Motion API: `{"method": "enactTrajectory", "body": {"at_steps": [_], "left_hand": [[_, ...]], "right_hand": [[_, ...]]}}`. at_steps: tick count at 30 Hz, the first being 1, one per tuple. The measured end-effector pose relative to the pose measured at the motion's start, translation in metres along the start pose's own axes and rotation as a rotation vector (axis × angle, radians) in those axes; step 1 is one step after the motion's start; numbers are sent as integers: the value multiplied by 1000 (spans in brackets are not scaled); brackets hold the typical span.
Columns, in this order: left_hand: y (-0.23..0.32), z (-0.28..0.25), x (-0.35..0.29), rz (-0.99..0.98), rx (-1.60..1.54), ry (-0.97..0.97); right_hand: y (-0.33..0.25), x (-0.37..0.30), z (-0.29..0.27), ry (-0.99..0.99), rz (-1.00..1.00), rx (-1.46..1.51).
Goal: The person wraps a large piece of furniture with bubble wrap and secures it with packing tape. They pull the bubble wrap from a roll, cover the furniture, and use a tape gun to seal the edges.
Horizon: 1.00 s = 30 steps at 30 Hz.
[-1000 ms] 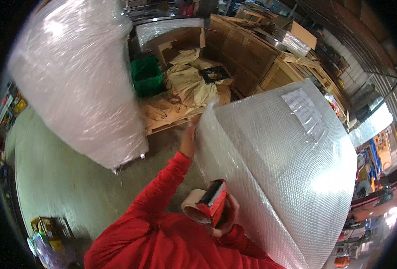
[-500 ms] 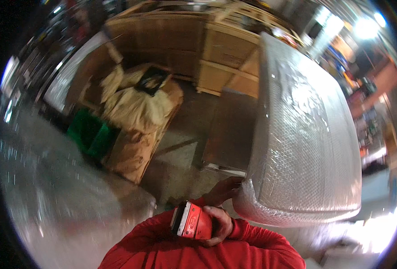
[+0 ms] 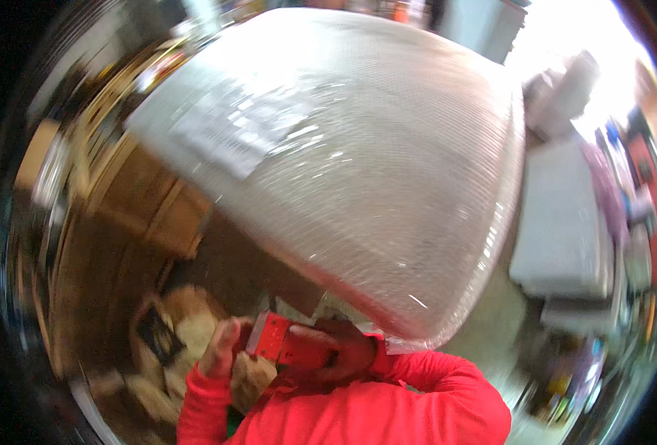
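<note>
A red boxy hand tool (image 3: 271, 337) is gripped in my right hand (image 3: 343, 351), low in front of my chest. Its kind is not clear from this angle. My left hand (image 3: 223, 347) is raised beside the tool's left end, fingers up and apart, holding nothing I can see; blur hides whether it touches the tool. Just beyond my hands stands a large block wrapped in clear bubble wrap (image 3: 388, 185). A white printed sheet (image 3: 228, 137) shows on its upper left part. The block's near lower corner is close to my right forearm.
Wooden crates (image 3: 139, 196) stand at the left. Below them is a pale cloth heap (image 3: 195, 337) with a dark flat piece (image 3: 159, 335) on it. To the right are stacked light-grey panels (image 3: 562, 222) and loose items (image 3: 573, 382) on the floor.
My view has swung right, so the wrapped block now fills the middle. My left hand has left the block's edge and come beside the red tool. My right hand still grips the tool.
</note>
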State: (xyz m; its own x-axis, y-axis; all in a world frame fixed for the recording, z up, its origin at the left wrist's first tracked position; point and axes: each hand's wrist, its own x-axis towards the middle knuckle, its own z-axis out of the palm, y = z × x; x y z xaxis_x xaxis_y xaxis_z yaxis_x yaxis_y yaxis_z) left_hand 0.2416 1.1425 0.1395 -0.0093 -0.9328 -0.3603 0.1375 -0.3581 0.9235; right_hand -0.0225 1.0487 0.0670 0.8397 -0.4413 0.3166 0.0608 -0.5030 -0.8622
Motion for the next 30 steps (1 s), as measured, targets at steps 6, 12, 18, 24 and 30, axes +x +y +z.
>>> {"method": "enactTrajectory", "body": {"at_steps": [6, 12, 18, 24, 30], "left_hand": [[22, -58, 66, -4, 223, -250], [58, -91, 122, -63, 381, -485], [81, -56, 125, 147, 761, -922], [89, 62, 105, 587, 967, -1531], [132, 307, 79, 1020, 1636, -1713]], "right_hand": [[0, 27, 31, 430, -147, -180], [-8, 54, 110, 751, 123, -496], [-47, 70, 227, 1147, 466, -670], [-70, 81, 264, 1714, 431, -917], [-94, 81, 222, 2218, 79, -74]]}}
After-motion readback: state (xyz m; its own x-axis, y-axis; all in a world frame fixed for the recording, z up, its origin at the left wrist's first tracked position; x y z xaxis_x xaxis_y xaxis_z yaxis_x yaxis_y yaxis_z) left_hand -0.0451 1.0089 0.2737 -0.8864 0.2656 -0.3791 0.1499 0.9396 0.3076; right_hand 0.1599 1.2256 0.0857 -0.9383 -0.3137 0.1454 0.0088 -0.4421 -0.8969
